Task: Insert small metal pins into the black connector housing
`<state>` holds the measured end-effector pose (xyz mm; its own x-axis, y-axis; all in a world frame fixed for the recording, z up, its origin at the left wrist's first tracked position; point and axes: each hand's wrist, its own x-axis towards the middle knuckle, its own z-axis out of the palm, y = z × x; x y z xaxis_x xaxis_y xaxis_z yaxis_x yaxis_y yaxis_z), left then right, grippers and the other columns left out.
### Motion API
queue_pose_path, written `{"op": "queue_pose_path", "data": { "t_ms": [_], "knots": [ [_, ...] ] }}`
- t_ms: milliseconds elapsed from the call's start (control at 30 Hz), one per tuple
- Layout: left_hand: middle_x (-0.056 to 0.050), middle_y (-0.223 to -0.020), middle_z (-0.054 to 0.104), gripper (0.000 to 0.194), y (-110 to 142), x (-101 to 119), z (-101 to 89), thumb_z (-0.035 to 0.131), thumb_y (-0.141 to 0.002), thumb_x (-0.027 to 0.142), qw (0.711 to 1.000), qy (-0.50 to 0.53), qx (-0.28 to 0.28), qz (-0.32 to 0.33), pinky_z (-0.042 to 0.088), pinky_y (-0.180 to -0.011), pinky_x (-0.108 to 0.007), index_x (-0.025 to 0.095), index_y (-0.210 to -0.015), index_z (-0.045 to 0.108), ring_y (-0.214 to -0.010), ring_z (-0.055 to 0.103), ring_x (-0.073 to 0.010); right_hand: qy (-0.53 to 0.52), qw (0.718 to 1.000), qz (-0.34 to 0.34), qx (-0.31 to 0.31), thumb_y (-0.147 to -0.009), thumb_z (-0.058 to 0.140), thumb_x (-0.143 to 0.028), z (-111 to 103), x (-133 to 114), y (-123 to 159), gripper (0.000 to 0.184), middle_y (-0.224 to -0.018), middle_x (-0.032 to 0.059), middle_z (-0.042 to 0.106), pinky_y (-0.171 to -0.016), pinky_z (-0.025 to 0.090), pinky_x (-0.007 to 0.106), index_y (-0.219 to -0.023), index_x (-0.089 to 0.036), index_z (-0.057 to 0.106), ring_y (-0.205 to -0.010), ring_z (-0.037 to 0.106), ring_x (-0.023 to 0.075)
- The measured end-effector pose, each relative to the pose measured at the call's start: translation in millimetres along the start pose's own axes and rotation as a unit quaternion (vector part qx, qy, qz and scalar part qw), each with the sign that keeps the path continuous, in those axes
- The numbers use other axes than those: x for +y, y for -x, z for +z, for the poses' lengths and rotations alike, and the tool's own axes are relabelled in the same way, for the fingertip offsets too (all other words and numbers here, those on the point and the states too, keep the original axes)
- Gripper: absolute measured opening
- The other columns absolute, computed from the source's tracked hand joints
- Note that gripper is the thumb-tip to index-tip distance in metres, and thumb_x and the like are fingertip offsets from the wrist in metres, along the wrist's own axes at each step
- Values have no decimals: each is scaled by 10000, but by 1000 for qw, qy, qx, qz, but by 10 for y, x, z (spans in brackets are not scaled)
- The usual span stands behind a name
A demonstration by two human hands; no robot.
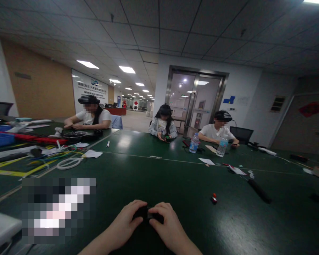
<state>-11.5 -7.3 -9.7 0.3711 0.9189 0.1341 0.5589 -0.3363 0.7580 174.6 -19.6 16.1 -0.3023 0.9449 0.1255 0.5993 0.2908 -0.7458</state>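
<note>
Low in the middle of the head view, my left hand and my right hand meet around a small black object. Fingers of both hands are closed on it from either side. Its kind cannot be made out, since the fingers cover much of it and the rest is dark. Both hands are just above or on the dark green table. A small red, white and black item lies on the table to the right of my right hand.
Cables and blue trays lie at left, beside a blurred-out patch. A small wrench lies farther back. Two water bottles stand at back right. A black-handled item lies at right. Three people sit across the table.
</note>
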Motion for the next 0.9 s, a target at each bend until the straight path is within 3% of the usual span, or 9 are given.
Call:
{"op": "queue_pose_path", "data": {
  "t_ms": [300,533,900],
  "knots": [
    [-30,-1176,532,417,13,105,-32,459,-724,133,1000,-9,-3,-1,329,-981,-308,222,-1126,521,-1103,467,-180,8,1000,20,-11,-692,583,-234,-38,-18,9,265,-954,-12,555,-828,379,293,-933,-327,644,-951,499,168],
    [-19,-1188,535,404,17,113,-27,449,-734,149,1000,-20,6,-13,321,-992,-329,243,-1118,532,-1119,457,-191,-26,999,25,-8,-643,607,-221,-30,27,20,378,-1090,-7,496,-881,366,297,-1010,-312,601,-1034,483,177],
    [-38,-1245,500,399,-4,-14,11,472,-752,176,1000,-20,14,-11,306,-1015,-362,236,-1142,527,-1154,435,-215,-20,999,27,3,-668,564,-196,-22,45,31,397,-1075,-6,582,-895,364,326,-1052,-295,581,-1028,508,199]
  ]
}}
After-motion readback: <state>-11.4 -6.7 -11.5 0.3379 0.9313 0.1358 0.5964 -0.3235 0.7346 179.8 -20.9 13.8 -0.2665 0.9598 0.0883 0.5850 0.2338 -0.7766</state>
